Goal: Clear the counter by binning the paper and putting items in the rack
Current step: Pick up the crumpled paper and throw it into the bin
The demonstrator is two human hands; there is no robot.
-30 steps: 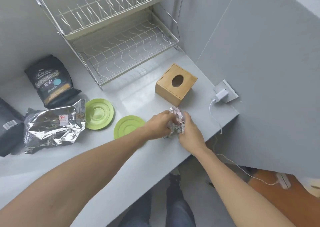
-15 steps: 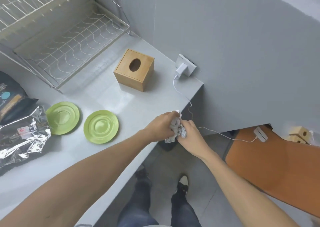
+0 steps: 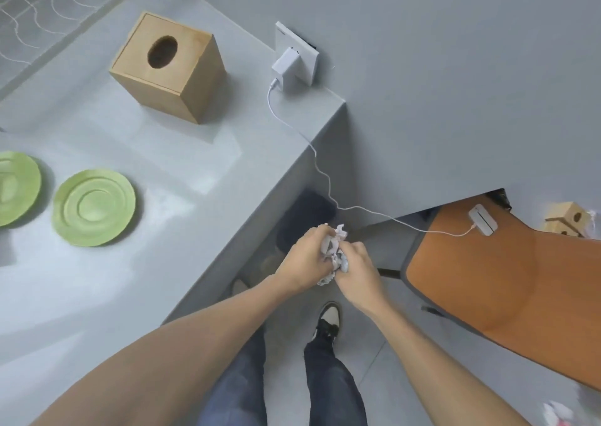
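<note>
Crumpling between both hands, the paper (image 3: 335,254) is a tight whitish-grey wad with faint pinkish marks (its print is too blurred to read). The left hand (image 3: 304,258) and the right hand (image 3: 356,267) both close on it from either side, fingers curled, holding it in the air just off the front edge of the counter (image 3: 169,197), above the floor. Below the wad stand the person's legs in dark jeans, one shoe (image 3: 329,323) showing.

On the counter, well apart from the wad, lie two green plates (image 3: 94,208), one cut off by the frame's edge. Farther back on the counter sits a wooden tissue box (image 3: 169,67) with an oval opening on top, and the wire rack (image 3: 48,12) occupies the far corner. A white charger (image 3: 287,67) is plugged into the wall at the counter's end; its cable (image 3: 320,171) trails over the counter edge, passing just behind the hands to a white device (image 3: 483,220) on an orange surface (image 3: 507,289).
</note>
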